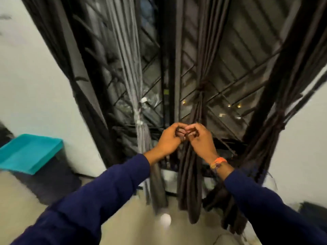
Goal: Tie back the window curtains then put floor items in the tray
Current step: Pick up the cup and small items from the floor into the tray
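Note:
A dark brown curtain hangs bunched in the middle of the barred window. My left hand and my right hand meet in front of it at sill height, both with fingers curled round a dark strip of the fabric. A knot sits higher up on this curtain. To its left a grey curtain hangs gathered and bound with a pale tie. A turquoise tray sits on a dark stand at the left. A white ball lies on the floor below the curtains.
More dark curtains hang bunched at the far left and far right of the window. White walls flank the window. The floor below is pale beige. A dark object sits low at the right edge.

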